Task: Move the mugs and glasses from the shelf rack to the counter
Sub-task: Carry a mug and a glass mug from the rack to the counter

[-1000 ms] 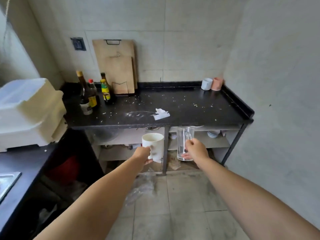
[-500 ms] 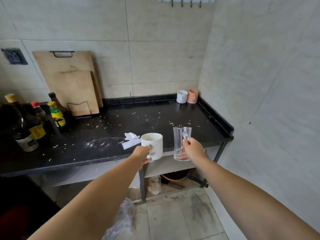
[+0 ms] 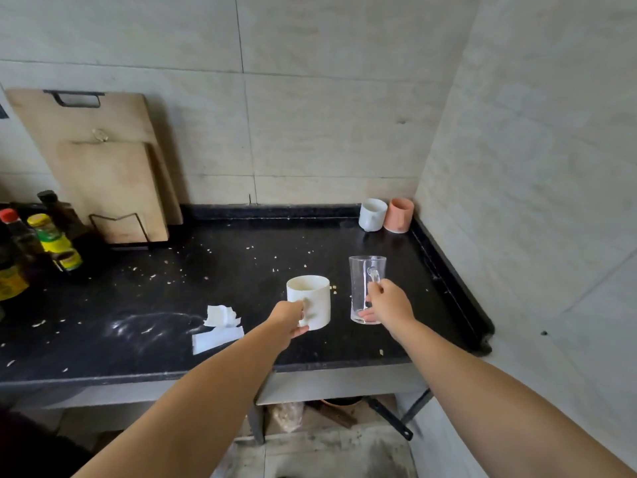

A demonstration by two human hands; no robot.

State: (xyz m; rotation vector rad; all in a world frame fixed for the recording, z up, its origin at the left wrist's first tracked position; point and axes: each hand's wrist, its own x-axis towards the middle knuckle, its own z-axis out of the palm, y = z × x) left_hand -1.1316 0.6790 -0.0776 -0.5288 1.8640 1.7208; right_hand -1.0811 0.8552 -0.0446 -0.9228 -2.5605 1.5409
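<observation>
Black counter spreads out under both hands, with little crumbs all over it. Two wooden boards lean on the wall, far off to the left of the fingers. Dark bottles stand in a bunch further left still.

The white mug is in the left hand. The fingers are curled tight around its handle, and the mug stands straight up, over the counter. I cannot tell if its bottom touches the counter.

The clear glass mug is in the right hand. Those fingers are closed on its handle, and some show through the glass near the bottom. It stands straight up too, just to the right of the white mug.

Torn white paper lies on the counter just left of the left hand.

A small white cup and a pink cup sit side by side in the back corner, well past the fingers.
</observation>
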